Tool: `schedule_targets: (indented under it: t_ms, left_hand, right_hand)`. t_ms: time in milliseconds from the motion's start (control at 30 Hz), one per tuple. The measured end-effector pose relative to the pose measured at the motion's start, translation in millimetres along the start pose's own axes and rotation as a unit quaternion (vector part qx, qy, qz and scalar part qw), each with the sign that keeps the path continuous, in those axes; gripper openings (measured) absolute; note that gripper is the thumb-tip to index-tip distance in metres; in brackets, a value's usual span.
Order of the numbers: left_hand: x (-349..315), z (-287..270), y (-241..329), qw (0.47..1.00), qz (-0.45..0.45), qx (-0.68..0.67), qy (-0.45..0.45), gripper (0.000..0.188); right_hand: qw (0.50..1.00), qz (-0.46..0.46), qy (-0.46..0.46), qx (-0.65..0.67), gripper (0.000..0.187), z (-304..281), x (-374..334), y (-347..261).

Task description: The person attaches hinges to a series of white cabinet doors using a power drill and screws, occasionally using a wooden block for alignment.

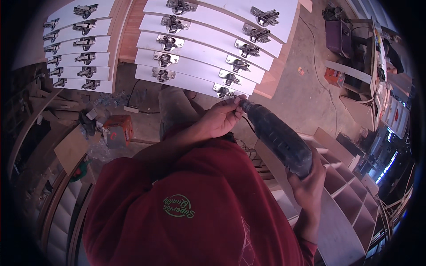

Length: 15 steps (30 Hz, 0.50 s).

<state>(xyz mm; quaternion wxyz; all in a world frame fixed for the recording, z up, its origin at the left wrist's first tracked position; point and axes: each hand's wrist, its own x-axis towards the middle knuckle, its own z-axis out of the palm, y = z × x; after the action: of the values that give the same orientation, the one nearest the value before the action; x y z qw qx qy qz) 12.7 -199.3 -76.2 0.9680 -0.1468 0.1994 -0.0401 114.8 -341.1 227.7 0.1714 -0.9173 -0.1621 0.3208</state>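
Observation:
My right hand [308,181] grips the rear of a dark power drill [279,139], which slants up and left toward the panels. At its front end my left hand [222,117] has thumb and fingers pinched together; what lies between them is too small to make out. Just beyond those fingertips, a metal cabinet hinge [223,91] sits on the right end of the nearest white panel [191,82]. Several such panels overlap in a stepped row, each with a hinge near either end, such as this left one [163,74].
A second stepped row of white panels with hinges [100,60] lies at the left. An orange box [119,128] stands on the littered floor below it. At right are a compartmented cabinet [346,188], a cable [316,62] and a purple case [338,37].

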Motion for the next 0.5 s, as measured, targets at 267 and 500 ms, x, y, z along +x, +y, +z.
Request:
schedule_targets:
  t_ms: [267, 500]
  left_hand:
    - [0.2, -1.8, -2.5, 1.0, -0.004, -0.021, 0.018, 0.022]
    - [0.3, -1.1, -2.2, 0.999, -0.009, -0.029, 0.029, 0.02]
  right_hand:
    - [1.0, 0.015, 0.002, -0.022, 0.056, 1.0, 8.6, -18.9]
    - [0.999, 0.008, 0.005, -0.037, 0.057, 1.5, 7.1, -18.1]
